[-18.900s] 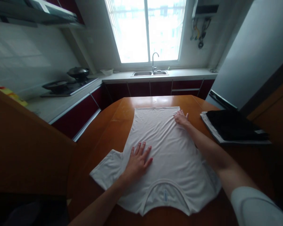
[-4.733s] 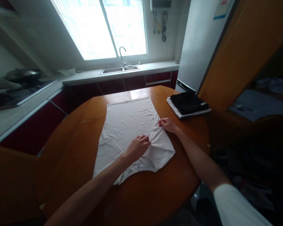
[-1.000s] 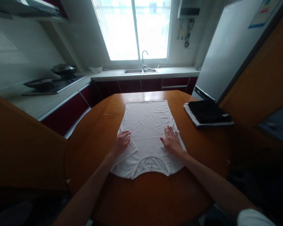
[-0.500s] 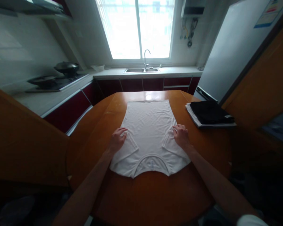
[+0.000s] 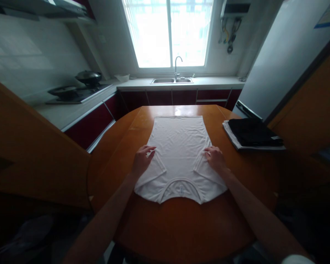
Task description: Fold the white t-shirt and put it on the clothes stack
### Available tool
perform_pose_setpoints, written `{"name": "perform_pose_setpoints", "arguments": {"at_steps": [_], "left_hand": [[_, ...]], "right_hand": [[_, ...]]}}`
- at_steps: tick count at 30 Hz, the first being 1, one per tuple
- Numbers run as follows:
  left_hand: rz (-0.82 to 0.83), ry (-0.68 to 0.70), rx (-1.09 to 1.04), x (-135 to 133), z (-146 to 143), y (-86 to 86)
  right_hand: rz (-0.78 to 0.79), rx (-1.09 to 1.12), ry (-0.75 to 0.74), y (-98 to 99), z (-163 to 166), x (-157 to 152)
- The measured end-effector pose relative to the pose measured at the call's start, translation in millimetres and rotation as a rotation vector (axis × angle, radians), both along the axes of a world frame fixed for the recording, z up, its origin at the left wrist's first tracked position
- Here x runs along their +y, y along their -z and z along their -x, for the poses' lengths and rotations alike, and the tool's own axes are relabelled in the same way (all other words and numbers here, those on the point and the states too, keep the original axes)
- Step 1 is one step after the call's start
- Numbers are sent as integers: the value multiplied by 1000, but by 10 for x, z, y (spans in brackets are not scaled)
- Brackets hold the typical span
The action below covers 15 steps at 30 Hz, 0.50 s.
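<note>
A white T-shirt [image 5: 180, 146] lies flat on the round wooden table [image 5: 181, 227], collar toward me, with both sleeves folded in over its body. My left hand [image 5: 142, 160] rests on the shirt's left edge with its fingers curled onto the cloth. My right hand [image 5: 216, 158] sits on the right edge the same way, fingers bent and pinching the fabric. The two hands are level with each other, about halfway along the shirt.
A stack of folded clothes [image 5: 253, 134], black on top, lies at the table's right side. A grey fridge [image 5: 280, 62] stands behind it. Beyond the table are the sink counter [image 5: 172, 80] and, to the left, a stove with pans [image 5: 77, 90]. A wooden panel [image 5: 30, 154] rises at left.
A second ago both hands lay flat on the folded sleeves. They have slid outward to the shirt's side edges and their fingers have curled onto the cloth.
</note>
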<state>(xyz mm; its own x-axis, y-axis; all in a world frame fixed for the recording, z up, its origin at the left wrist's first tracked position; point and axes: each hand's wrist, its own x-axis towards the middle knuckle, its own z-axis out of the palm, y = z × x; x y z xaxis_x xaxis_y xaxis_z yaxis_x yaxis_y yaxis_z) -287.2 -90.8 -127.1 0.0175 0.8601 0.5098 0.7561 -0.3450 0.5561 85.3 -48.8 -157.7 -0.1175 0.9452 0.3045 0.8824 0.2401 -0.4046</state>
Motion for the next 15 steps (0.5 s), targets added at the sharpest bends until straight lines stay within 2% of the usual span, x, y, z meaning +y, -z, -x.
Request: {"name": "perform_pose_setpoints", "arguments": {"at_steps": [7, 10, 15], "left_hand": [[62, 486, 272, -206, -868, -189], [64, 570, 437, -166, -1175, -126], [22, 587, 635, -64, -1463, 93]], "right_hand": [[49, -14, 70, 13, -123, 122], [78, 8, 67, 11, -138, 127], [116, 30, 69, -6, -170, 142]]}}
